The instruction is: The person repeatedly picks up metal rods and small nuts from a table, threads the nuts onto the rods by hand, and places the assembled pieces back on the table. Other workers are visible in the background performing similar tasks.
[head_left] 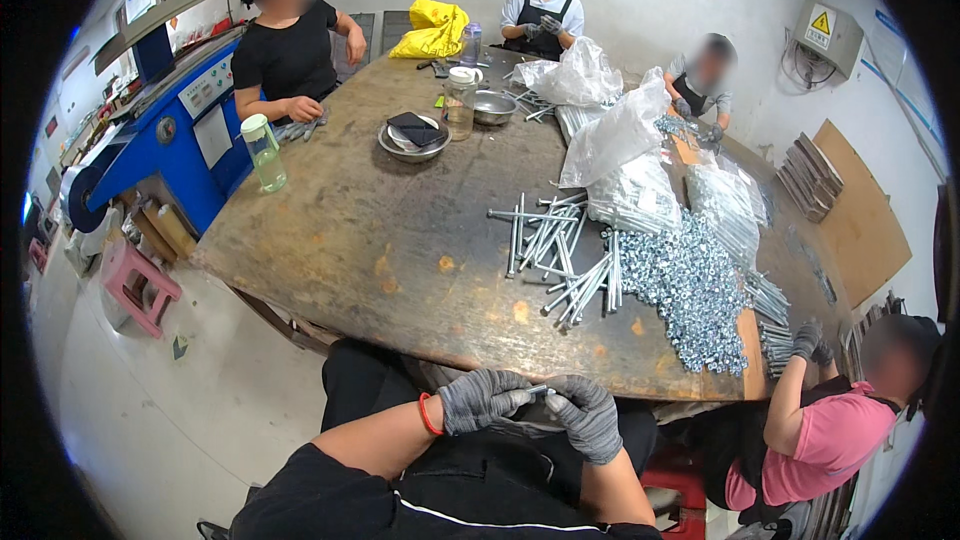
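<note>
Above my lap, just off the table's near edge, my left hand [486,401] and my right hand [588,420] meet in grey knitted gloves. Both are closed, fingertips pinching a bolt [539,390] from its two sides. Only a short silver length of it shows; the gloves cover the rest, and whether a nut sits on it I cannot make out. Past my hands lies a spread heap of small silver nuts [680,285]. Left of that heap, long silver bolts [560,240] lie crisscrossed in a loose pile.
The worn table [340,240] bears clear plastic bags [625,140], a steel bowl [415,152] with a black phone, and bottles [264,155]. A co-worker in pink [825,430] sits close on my right; several others sit around the table. A pink stool [140,285] stands at left.
</note>
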Demonstrator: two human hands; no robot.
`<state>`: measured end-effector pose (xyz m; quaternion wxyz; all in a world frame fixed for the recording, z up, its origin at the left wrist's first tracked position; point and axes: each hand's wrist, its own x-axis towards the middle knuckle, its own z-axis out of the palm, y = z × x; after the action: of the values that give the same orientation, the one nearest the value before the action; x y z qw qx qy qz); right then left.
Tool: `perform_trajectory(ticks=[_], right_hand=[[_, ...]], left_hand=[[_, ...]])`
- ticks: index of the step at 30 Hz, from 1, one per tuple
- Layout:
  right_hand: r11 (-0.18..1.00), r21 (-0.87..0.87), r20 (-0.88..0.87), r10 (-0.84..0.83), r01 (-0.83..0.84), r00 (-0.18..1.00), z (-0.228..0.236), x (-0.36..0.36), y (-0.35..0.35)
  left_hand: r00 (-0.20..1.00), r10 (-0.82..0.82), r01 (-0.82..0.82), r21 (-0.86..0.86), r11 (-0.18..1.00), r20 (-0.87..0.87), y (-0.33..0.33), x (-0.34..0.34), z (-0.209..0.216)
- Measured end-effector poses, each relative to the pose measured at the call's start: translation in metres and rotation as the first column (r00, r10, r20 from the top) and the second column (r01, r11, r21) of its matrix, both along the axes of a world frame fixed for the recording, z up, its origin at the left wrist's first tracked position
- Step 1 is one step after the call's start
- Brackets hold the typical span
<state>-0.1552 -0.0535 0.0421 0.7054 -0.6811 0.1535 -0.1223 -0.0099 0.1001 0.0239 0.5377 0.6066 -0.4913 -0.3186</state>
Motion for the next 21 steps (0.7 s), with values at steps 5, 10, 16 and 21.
perform_trajectory(ticks=[5,10,16,21], right_hand=[[0.907,-0.422,0.082,0.054,-0.015,0.995,0.015,-0.008,-0.001],[0.691,-0.721,0.166,0.247,-0.053,0.955,0.031,-0.006,-0.006],[0.596,-0.794,0.086,-0.091,0.124,0.992,0.011,-0.008,0.0],[0.825,-0.474,0.205,-0.236,0.308,0.95,-0.006,-0.001,0.009]], left_hand=[[0.981,-0.158,0.176,0.182,0.967,-0.111,0.001,-0.002,0.013],[0.94,-0.218,0.279,0.222,0.934,-0.263,0.002,-0.003,0.008],[0.975,-0.117,0.097,0.113,0.989,0.189,-0.014,-0.019,-0.008],[0.992,-0.009,0.004,-0.037,0.999,-0.126,-0.014,-0.047,-0.003]])
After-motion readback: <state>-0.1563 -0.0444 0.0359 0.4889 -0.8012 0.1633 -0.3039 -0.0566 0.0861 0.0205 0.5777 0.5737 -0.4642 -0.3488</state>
